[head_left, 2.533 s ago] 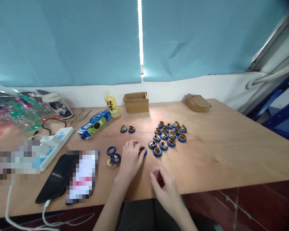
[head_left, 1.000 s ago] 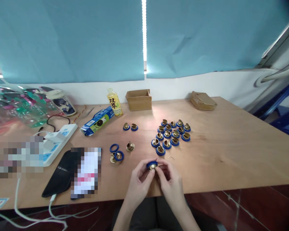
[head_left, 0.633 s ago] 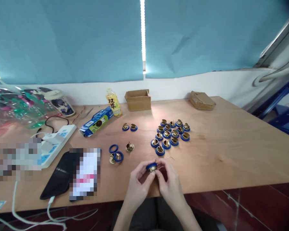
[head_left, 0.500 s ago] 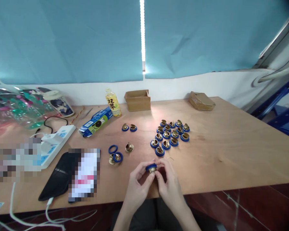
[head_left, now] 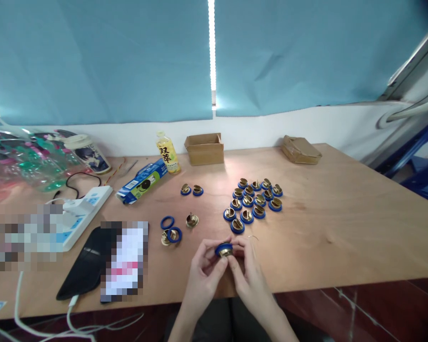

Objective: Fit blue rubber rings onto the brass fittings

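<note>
My left hand (head_left: pixel 204 273) and my right hand (head_left: pixel 248 273) meet near the table's front edge and pinch one gold metal piece with a blue ring (head_left: pixel 224 250) between their fingertips. Beyond them lies a cluster of several ringed gold pieces (head_left: pixel 254 202). To the left a bare gold piece (head_left: pixel 191 220) stands alone. Two loose blue rings (head_left: pixel 170 228) lie beside it, one resting over another gold piece. A pair of ringed pieces (head_left: pixel 191 190) sits farther back.
On the wooden table (head_left: pixel 342 223): a yellow drink bottle (head_left: pixel 167 153), an open cardboard box (head_left: pixel 204 148), a flat brown packet (head_left: pixel 301 150), a blue snack box (head_left: pixel 141 181), a white power strip (head_left: pixel 79 212) with cables, and a dark phone (head_left: pixel 83 263) at the left front.
My left hand lifted a ringed piece from the table to the front edge, and my right hand joined it. A bare gold piece was left standing near the loose rings.
</note>
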Demonstrator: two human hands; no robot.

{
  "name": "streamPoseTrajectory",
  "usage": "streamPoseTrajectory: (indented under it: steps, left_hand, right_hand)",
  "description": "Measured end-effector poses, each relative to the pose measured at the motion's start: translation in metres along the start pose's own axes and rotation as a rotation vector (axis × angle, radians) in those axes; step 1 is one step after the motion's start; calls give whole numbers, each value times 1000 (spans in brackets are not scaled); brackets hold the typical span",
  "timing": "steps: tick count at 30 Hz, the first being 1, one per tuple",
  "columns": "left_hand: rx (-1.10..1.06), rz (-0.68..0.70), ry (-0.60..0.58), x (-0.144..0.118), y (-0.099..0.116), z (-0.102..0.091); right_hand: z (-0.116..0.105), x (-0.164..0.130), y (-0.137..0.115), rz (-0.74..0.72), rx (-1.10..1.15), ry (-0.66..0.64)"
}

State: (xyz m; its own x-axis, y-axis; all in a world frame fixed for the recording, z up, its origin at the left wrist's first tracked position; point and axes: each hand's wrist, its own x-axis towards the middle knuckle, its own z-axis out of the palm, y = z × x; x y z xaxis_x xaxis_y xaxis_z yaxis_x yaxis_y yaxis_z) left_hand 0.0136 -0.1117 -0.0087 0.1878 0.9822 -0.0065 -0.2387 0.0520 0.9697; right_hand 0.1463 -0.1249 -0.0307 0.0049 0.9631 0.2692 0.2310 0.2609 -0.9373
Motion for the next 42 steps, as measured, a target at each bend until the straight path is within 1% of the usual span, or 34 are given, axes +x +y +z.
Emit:
streamPoseTrajectory:
  steps: [2,4,7,11,16,20,24,28,34,38,42]
  left_hand:
    - [10,16,12,0,-3,1]
    - [74,70,33,0,-10,2]
    - [214,156,101,-2,-23,3]
    - [404,212,204,-6,-35,5]
    - [590,240,249,-7,-34,8]
    - [618,214,258,-5,-31,9]
    - [601,178,295,-5,-30,10]
    - [614,168,339,-7,-28,12]
    - [681,260,302,-10,-21,16]
    - [690,291,295,-13,-19,20]
    - [718,298,245,-15,-18,20]
  right_hand:
    - [0,0,1,3,0,0]
    - [1,-2,3,-2,-30,46]
    - [2,-4,8,4,-68,102]
    - [2,-6,8,9,-74,127]
    - [1,-4,3,-36,-86,164]
    - [1,-4,1,-61,-69,152]
    - [2,-6,4,-25,-59,134]
    - [4,-6,8,42,46,111]
    - [-1,1,5,173,281,36]
    - [-7,6,5,211,330,0]
    - [-8,6,4,212,339,-22]
